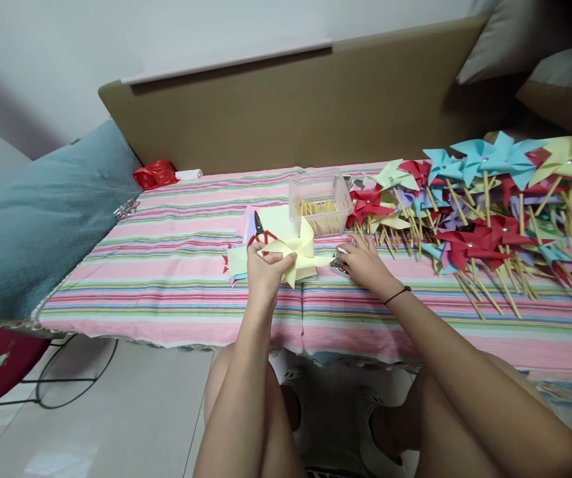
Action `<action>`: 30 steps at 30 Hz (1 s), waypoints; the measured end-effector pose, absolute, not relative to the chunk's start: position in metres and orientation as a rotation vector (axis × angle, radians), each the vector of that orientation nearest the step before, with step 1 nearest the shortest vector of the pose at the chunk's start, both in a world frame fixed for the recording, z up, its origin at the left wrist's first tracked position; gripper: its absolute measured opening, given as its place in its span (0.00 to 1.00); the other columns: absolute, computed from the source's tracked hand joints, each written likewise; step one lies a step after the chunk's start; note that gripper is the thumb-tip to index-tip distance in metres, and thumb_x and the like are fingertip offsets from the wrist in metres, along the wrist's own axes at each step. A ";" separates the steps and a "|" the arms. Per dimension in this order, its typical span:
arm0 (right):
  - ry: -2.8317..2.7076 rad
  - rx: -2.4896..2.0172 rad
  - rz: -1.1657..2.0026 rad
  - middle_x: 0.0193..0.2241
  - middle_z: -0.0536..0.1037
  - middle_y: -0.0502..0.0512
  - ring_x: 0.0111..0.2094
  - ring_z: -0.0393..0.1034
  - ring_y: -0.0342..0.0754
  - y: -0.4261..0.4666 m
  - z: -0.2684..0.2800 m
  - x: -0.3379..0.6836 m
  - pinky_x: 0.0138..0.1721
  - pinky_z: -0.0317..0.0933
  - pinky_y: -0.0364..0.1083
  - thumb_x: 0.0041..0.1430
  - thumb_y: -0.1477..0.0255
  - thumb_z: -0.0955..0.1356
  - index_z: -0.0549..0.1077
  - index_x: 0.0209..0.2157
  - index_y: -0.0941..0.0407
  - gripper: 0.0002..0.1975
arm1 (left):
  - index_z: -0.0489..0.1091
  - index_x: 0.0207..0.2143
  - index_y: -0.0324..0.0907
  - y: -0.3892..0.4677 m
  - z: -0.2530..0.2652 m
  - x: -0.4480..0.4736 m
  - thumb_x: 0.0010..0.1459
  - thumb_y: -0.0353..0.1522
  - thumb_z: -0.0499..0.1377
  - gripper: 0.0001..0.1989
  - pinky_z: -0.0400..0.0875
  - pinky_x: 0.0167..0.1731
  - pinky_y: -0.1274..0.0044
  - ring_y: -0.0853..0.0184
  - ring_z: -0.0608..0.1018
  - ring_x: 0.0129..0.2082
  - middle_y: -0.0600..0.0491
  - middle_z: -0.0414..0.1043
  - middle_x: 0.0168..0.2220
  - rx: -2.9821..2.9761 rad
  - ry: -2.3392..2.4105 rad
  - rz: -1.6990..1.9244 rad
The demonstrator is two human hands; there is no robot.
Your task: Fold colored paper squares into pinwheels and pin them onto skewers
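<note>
A pale yellow paper pinwheel head (306,245), its blades folded in, is pinched at its centre between the thumb and fingers of my left hand (263,271). Under it lie stacked paper sheets (239,259). My right hand (365,262) reaches down to a small heap of shiny metal pins (336,265), its fingertips bent together over them; whether a pin is between them is too small to see. Red-handled scissors (259,226) rest on the papers just beyond my left hand. Behind the pinwheel stands a clear plastic box (296,189) with thin wooden sticks (318,211).
Many colourful pinwheels on sticks (475,242) pile up on the right of the striped cloth (166,265). A red plastic bag (155,174) and a small white box (189,174) sit at the back left. A blue cushion (52,219) bounds the left side.
</note>
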State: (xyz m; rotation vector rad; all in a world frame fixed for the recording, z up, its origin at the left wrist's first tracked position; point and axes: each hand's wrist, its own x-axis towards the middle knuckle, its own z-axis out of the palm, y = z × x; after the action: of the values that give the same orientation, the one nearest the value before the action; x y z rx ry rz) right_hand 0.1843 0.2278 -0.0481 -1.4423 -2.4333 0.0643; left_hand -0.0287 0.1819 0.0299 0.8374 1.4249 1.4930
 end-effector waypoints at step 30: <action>-1.513 -0.947 1.082 0.26 0.78 0.53 0.30 0.72 0.48 0.175 0.021 0.173 0.31 0.68 0.48 0.50 0.65 0.73 0.75 0.28 0.54 0.07 | 0.48 0.35 0.47 0.174 0.022 0.015 0.40 0.28 0.64 0.26 0.63 0.22 0.82 0.73 0.71 0.16 0.66 0.64 0.18 1.144 1.386 1.423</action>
State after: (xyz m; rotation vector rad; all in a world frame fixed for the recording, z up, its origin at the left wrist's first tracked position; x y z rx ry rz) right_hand 0.1734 0.1746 0.0211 -0.9469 -1.5134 1.0822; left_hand 0.0147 0.1744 0.0219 1.1436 1.3859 1.4230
